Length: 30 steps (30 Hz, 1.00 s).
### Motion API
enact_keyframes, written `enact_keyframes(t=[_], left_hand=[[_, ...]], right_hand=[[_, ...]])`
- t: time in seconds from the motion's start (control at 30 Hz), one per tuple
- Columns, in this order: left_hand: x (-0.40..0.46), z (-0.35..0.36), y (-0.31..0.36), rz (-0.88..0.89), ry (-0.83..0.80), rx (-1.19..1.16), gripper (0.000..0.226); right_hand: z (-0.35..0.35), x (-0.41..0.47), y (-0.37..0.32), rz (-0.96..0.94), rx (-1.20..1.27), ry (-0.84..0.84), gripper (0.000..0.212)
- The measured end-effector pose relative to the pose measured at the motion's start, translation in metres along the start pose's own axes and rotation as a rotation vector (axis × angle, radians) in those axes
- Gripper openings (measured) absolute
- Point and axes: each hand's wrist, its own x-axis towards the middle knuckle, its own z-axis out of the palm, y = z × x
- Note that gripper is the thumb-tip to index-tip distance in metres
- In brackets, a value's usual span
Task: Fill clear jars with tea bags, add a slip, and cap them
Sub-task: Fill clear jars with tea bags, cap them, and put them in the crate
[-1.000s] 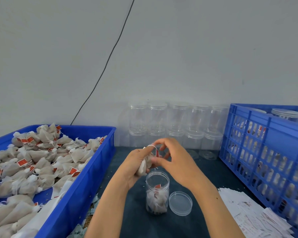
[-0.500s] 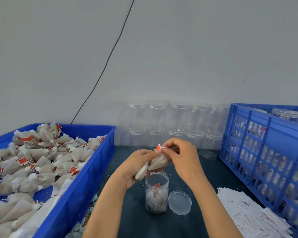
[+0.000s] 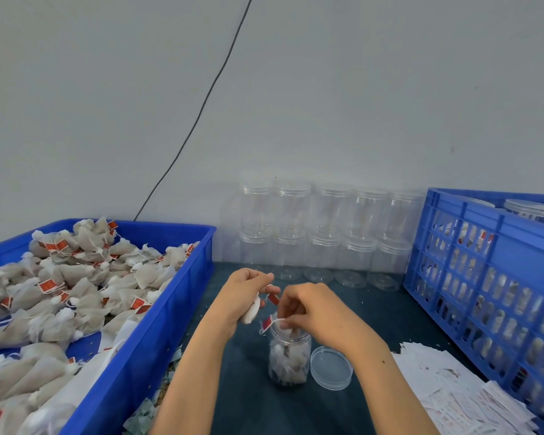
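An open clear jar (image 3: 289, 361) stands upright on the dark table (image 3: 374, 312), near the front and roughly in the middle, already partly filled with tea bags. The right hand (image 3: 314, 312) sits directly over its mouth, fingers curled down and pinching a tea bag (image 3: 288, 331) that is partly inside the neck; that bag's string loops out to a red tag (image 3: 267, 323) hanging just past the rim on the left. The left hand (image 3: 245, 293) is just beside and slightly above the jar, its fingers closed around another tea bag (image 3: 252, 310) whose white end sticks out below the palm, with a red tag (image 3: 274, 298) dangling between the two hands.

The jar's clear lid (image 3: 331, 367) lies flat on the table, touching or nearly touching the jar on its right side. To the right of that, a loose heap of printed paper slips (image 3: 459, 390) spreads toward the front corner.

A blue bin (image 3: 157, 324) on the left holds a large pile of loose tea bags (image 3: 76, 287) with red tags. Against the wall at the back, empty capped jars (image 3: 324, 233) are stacked in two rows. A blue slotted crate (image 3: 490, 277) on the right holds more capped jars. A black cable (image 3: 201, 108) runs diagonally down the pale wall behind the bin.
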Motion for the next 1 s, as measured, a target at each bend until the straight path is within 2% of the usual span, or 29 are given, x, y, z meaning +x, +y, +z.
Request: enact_keyframes(t=[0.07,0.17,0.33,0.47,0.57,0.67,0.73,0.83,1.0], left_hand=[[0.000,-0.001,0.000,-0.004,0.009,0.005,0.015],[0.002,-0.003,0.000,-0.003,0.017,0.004,0.012],[0.002,-0.007,0.002,0.038,0.067,0.008,0.012],[0.002,-0.013,0.002,0.035,0.095,-0.017,0.010],[0.003,-0.015,0.001,0.032,0.114,-0.010,0.010],[0.004,-0.014,0.001,0.040,0.128,-0.016,0.011],[0.003,-0.014,0.002,0.048,0.133,-0.019,0.012],[0.002,-0.012,0.003,0.051,0.125,-0.022,0.012],[0.002,-0.013,0.003,0.066,0.139,-0.033,0.010]], right_hand=[[0.001,-0.001,-0.005,-0.015,-0.128,-0.047,0.015],[0.001,-0.004,-0.012,-0.005,-0.291,-0.147,0.033],[0.001,-0.005,-0.018,0.048,-0.359,-0.266,0.028],[-0.010,-0.011,-0.018,0.026,-0.293,-0.163,0.039],[-0.017,-0.011,-0.013,-0.028,-0.257,-0.022,0.028],[-0.015,-0.009,-0.015,-0.117,-0.150,-0.085,0.014],[-0.007,-0.007,-0.017,-0.133,-0.233,-0.133,0.019],[0.005,-0.002,-0.018,-0.158,-0.333,-0.098,0.007],[0.002,0.000,-0.017,-0.103,-0.227,-0.006,0.003]])
